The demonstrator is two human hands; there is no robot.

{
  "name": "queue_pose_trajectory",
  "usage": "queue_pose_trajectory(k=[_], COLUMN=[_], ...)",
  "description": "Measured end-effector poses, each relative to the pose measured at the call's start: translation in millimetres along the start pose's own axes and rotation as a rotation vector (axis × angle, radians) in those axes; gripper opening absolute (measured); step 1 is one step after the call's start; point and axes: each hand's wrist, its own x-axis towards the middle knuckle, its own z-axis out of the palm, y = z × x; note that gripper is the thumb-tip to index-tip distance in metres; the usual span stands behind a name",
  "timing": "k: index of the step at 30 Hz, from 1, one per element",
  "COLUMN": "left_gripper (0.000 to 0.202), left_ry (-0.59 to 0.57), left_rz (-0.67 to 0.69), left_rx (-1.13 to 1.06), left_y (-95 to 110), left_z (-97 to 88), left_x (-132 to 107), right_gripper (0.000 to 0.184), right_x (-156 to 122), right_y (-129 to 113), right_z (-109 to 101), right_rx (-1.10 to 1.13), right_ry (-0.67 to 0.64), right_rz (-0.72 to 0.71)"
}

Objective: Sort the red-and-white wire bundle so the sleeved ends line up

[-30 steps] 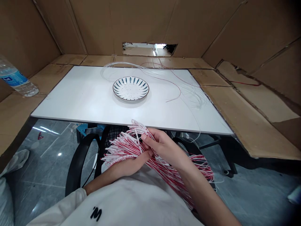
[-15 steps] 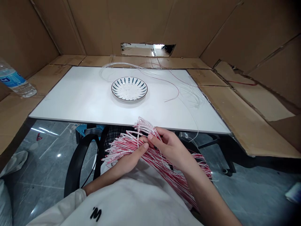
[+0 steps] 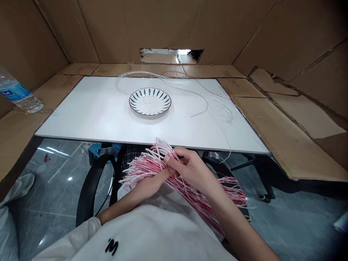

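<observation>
A thick bundle of red and white strands with beaded white ends (image 3: 146, 165) lies across my lap below the table's front edge. My left hand (image 3: 148, 185) cups the bundle from beneath, fingers curled around it. My right hand (image 3: 189, 168) rests on top, its thumb and fingertips pinching a few strands near the beaded ends. A blue-and-white patterned plate (image 3: 150, 102) with tiny white beads in it sits on the white table (image 3: 89, 116), apart from both hands.
Clear thin lines and one red strand (image 3: 201, 99) loop over the table's far and right parts. A water bottle (image 3: 16, 95) lies at the left on cardboard. Cardboard walls enclose the table. A black chair arm (image 3: 89, 185) curves by my left knee.
My right hand's fingers shifted slightly along the strands, lifting a few beaded ends and then settling back down. The left hand stays under the bundle.
</observation>
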Motion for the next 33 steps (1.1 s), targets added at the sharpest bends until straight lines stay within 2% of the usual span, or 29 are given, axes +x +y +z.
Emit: queue_pose_trajectory(k=[3,7,11,13,15,18,21,24,27,30,33], left_gripper=[0.032,0.033,0.027,0.025,0.028,0.041,0.048,0.044,0.039,0.040,0.038], left_ry=[-0.028,0.014,-0.156,-0.186,-0.111,0.014,0.047,0.027,-0.135,-0.279,-0.308], left_rz=[0.027,-0.104,0.030,0.058,-0.005,-0.174,-0.247,-0.102,0.108,0.202,0.211], left_rx=[0.096,0.147,0.072,0.072,0.108,0.175,0.155,0.052,-0.072,-0.133,-0.134], left_y=[11.9,9.3,2.0,0.9,0.0,-3.6,-8.6,-10.6,-7.5,-1.5,2.0], left_z=[0.0,-2.6,-5.0,-5.8,-6.7,-8.5,-9.5,-7.4,-3.6,-1.1,-1.4], left_x=[-3.4,-2.7,4.3,5.4,3.3,-2.8,-5.1,-1.0,4.9,7.5,7.3], right_gripper=[0.021,0.023,0.030,0.030,0.030,0.028,0.027,0.029,0.032,0.035,0.037], right_x=[0.2,0.6,-0.5,-1.4,-2.1,-2.1,-1.8,-2.4,-3.1,-2.0,1.3], right_y=[0.9,2.5,1.4,-0.4,-1.8,-1.6,0.9,1.9,0.0,-1.8,-1.3], right_z=[2.6,0.5,-6.6,-8.0,-6.8,-2.6,-0.5,-1.5,-3.6,-6.2,-10.4], right_rx=[-0.118,-0.075,-0.022,-0.029,0.025,0.119,0.122,0.121,0.177,0.199,0.225], right_ry=[0.003,0.013,0.129,0.155,0.102,0.032,0.041,0.021,0.002,0.099,0.239], right_rz=[-0.068,-0.037,0.006,0.005,0.038,0.082,0.066,0.050,0.059,0.046,0.019])
